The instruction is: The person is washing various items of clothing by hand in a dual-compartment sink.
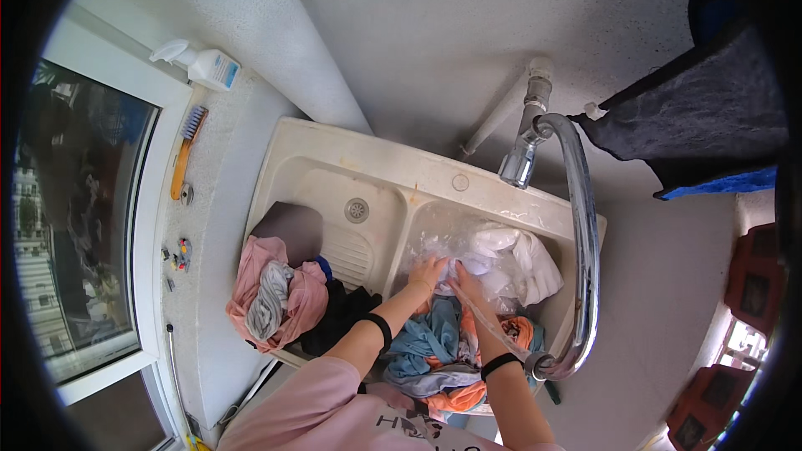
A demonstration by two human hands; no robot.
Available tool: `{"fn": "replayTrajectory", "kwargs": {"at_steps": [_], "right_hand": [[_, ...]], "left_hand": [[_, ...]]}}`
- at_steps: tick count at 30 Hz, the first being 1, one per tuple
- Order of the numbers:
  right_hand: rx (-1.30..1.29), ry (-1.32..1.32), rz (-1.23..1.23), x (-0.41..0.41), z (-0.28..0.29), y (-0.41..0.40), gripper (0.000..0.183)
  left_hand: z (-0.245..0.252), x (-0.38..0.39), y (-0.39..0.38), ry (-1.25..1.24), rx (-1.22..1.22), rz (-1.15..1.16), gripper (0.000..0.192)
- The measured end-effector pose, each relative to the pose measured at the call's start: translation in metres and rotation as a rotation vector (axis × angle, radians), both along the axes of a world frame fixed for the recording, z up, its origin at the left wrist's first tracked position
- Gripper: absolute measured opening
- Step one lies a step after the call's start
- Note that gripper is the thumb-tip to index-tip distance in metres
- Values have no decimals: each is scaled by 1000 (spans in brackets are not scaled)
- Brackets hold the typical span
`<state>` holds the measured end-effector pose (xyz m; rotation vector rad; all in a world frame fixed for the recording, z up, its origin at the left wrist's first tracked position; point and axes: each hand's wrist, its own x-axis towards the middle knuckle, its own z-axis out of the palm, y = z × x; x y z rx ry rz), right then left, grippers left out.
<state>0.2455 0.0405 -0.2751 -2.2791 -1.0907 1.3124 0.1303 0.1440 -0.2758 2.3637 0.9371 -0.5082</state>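
Observation:
My left hand (430, 272) and my right hand (465, 280) are close together over the right basin of a two-part laundry sink (326, 138). Both touch a wet white cloth (479, 263); the fingers are partly hidden by splashing, so the exact grip is unclear. Water streams from the curved chrome faucet (583, 232) past my right forearm. More white fabric (532, 266) lies at the basin's right side. A heap of teal, orange and grey clothes (438, 338) rests at the sink's front edge, under my forearms.
Pink and grey clothes (310, 294) and black fabric (341, 316) lie at the left, by the ribbed washboard (348, 254). On the window ledge are a spray bottle (214, 69) and a scrubbing brush (183, 160). Dark cloth (695, 100) hangs at the right.

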Motion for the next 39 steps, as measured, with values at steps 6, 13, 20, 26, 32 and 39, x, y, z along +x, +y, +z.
{"fn": "replayTrajectory", "kwargs": {"at_steps": [6, 13, 20, 26, 32, 39], "right_hand": [[209, 33, -236, 9, -14, 9, 33], [470, -64, -553, -24, 142, -19, 52], [443, -172, 11, -51, 108, 2, 65], [391, -55, -140, -24, 104, -40, 41], [356, -235, -538, 8, 90, -56, 38], [229, -186, -208, -22, 19, -7, 44]], "left_hand": [[2, -13, 50, -15, 49, -175, 45], [180, -61, 39, -604, -417, 396, 25], [311, -40, 13, -833, -673, 474, 24], [295, -48, 63, -830, -330, 383, 27], [156, -16, 37, -234, 151, 44, 36], [33, -5, 6, 128, 230, -443, 52]]}}
